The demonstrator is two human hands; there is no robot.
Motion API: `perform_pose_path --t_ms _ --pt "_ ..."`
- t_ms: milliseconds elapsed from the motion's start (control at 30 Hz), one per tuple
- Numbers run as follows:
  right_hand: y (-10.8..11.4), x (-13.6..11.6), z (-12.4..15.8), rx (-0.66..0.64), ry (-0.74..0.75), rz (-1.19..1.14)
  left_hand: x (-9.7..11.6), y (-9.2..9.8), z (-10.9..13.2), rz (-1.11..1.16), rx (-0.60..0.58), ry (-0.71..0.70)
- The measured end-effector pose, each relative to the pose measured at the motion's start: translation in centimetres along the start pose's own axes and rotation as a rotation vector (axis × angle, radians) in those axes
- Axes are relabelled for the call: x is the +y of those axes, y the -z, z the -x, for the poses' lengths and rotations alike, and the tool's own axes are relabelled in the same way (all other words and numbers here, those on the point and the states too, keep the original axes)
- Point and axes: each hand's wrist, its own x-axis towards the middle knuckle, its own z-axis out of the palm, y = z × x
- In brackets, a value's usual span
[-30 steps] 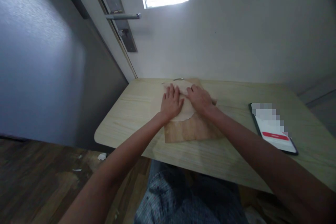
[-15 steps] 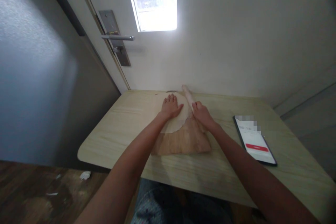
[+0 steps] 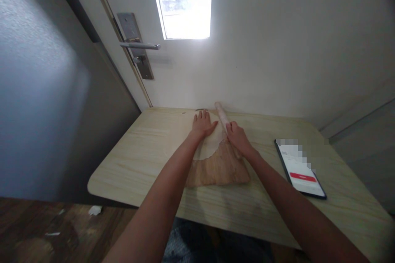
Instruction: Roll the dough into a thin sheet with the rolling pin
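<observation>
A flat round of pale dough (image 3: 210,146) lies on a wooden board (image 3: 219,168) on the light wooden table (image 3: 148,156). My left hand (image 3: 203,125) rests flat on the far part of the dough, fingers stretched out. My right hand (image 3: 238,136) is closed round a wooden rolling pin (image 3: 221,116), which slants away from me along the dough's right edge, its far end close to the wall.
A phone (image 3: 300,169) with a lit screen lies on the table to the right of the board. A white door with a metal lever handle (image 3: 140,45) and a bright window pane (image 3: 185,2) stands just behind the table. Dark wooden floor shows at the lower left.
A second ago both hands lay flat on the dough. My right hand then took hold of the rolling pin at the dough's right edge. The camera tilted up slightly.
</observation>
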Motion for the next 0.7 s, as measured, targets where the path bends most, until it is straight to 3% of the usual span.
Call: perform_pose_path --t_ms 167,500,700 --pt "-0.2 -0.3 0.0 0.016 0.001 0.036 -0.1 -0.2 1.7 -0.040 0.030 -0.077" --pt "-0.5 -1.2 -0.6 -0.016 0.041 0.069 0.3 0.4 8.7 -0.071 0.011 -0.244" --pt "-0.7 -1.4 -1.5 -0.066 0.113 0.079 -0.9 2.1 12.1 -0.022 -0.105 -0.505"
